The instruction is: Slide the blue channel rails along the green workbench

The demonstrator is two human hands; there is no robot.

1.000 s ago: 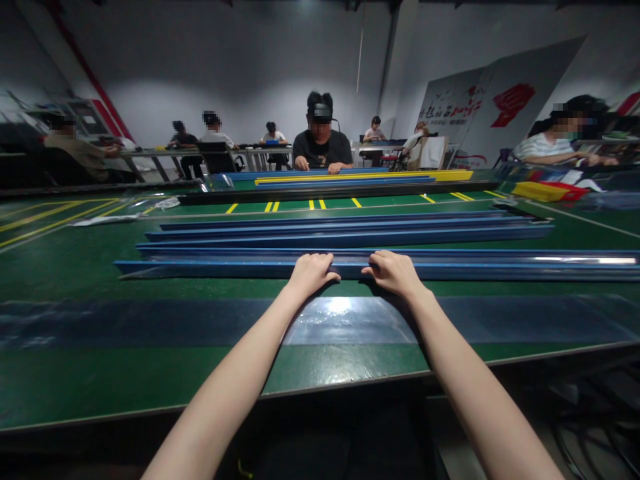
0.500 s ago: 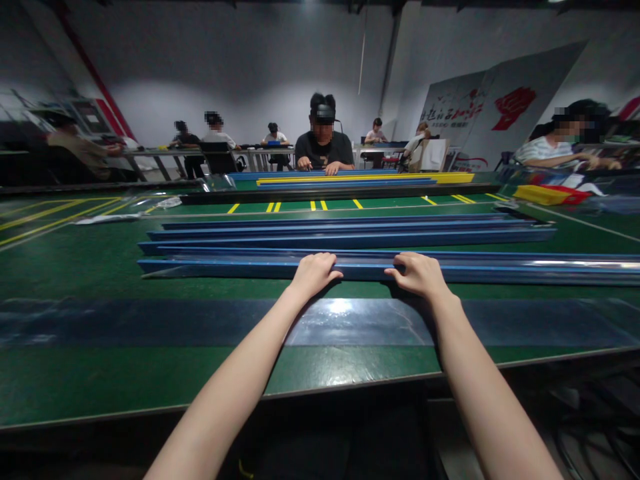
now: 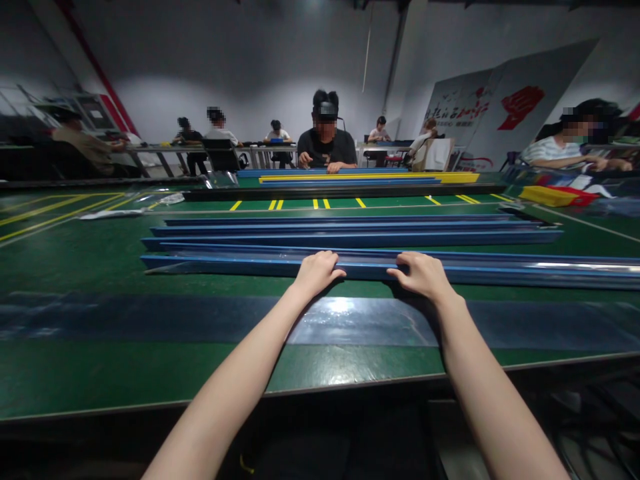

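The blue channel profile (image 3: 367,271) lies lengthwise along the bench (image 3: 125,373), in from its near edge, and both your hands are on it. Your left hand (image 3: 317,270) and right hand (image 3: 421,270) sit a little apart, each grip curled partly closed over the near wall, fingers on top and thumb on the near side; how hard you press cannot be told.

As far as this shows, you have taken hold of the profile but it is not lifted off the bench. A clear film strip (image 3: 340,320) lies flat between it and the near edge, apart from the profile and not gripped, and the other blue profiles (image 3: 475,238) behind are untouched by you. What is finished on any piece cannot be told.

For moving, green top shows beyond the profile's left end, and a green band runs between film and near edge. The profile's right end runs out of view, so judge that side with care. Behind, the other profiles lie close; farther off are a black profile (image 3: 300,193) and, towards the far edge, a yellow profile (image 3: 455,178), with a co-worker (image 3: 327,148) seated opposite
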